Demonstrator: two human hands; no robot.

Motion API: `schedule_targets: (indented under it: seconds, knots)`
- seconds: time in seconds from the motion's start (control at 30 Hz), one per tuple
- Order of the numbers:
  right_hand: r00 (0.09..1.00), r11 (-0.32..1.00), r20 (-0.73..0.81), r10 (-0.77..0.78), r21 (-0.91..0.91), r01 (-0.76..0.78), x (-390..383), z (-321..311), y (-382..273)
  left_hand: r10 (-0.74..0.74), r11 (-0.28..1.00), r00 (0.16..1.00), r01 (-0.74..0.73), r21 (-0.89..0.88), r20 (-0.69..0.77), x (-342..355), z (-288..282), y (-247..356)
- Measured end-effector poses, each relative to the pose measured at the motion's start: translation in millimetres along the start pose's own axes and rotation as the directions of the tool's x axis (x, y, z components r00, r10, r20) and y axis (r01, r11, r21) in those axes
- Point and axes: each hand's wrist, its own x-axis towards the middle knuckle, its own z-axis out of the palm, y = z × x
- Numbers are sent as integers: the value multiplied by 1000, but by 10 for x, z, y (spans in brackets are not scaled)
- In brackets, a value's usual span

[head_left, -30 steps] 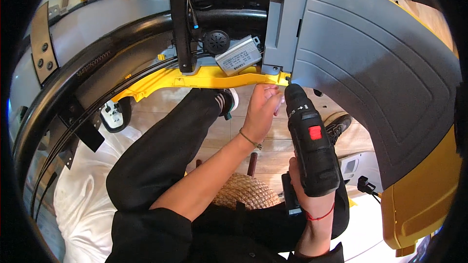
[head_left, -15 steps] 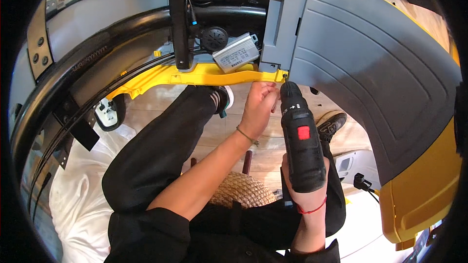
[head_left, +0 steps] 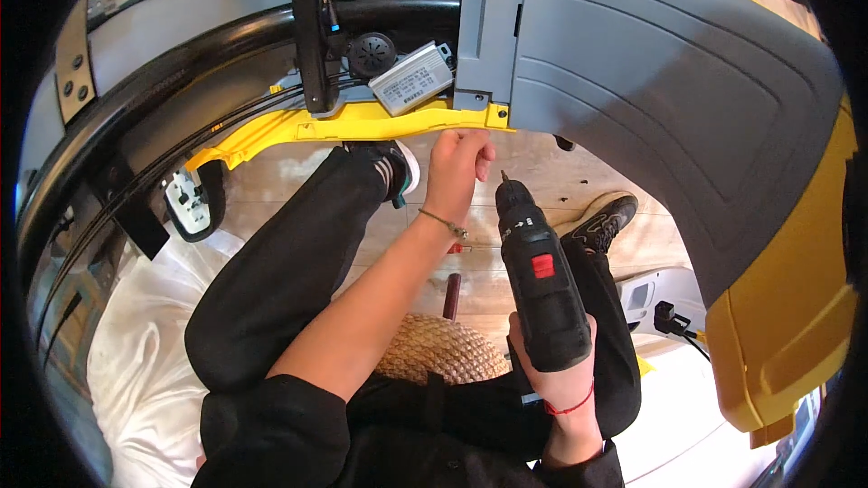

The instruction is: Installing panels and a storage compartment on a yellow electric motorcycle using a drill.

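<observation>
Head view, wooden floor (head_left: 542,163), white sheet (head_left: 136,343), right hand (head_left: 556,380) grip around cordless drill (head_left: 541,280), left hand (head_left: 457,172) pinching under yellow frame (head_left: 362,122)

The left hand (head_left: 457,167) is raised forward with the arm almost straight, the bare forearm coming from a black sleeve pushed up near the elbow. Its fingers are curled together and the fingertips point upward, the back of the hand turned to the camera. A thin bracelet sits on this wrist. The right hand (head_left: 556,380) is lower and closer to the body, closed in a firm grip with the wrist bent a little. A red string circles the right wrist.
</observation>
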Motion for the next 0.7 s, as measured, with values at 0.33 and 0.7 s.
schedule_targets:
  seconds: [0.33,0.7]
  knots:
    - [986,981,-23,-166,100,168,-259,-108,-35,-84,900,996,73,430,6,-148,-103,209]
    - [992,969,-17,-129,212,129,-715,64,174,-139,725,987,47,688,79,-1368,-75,1085]
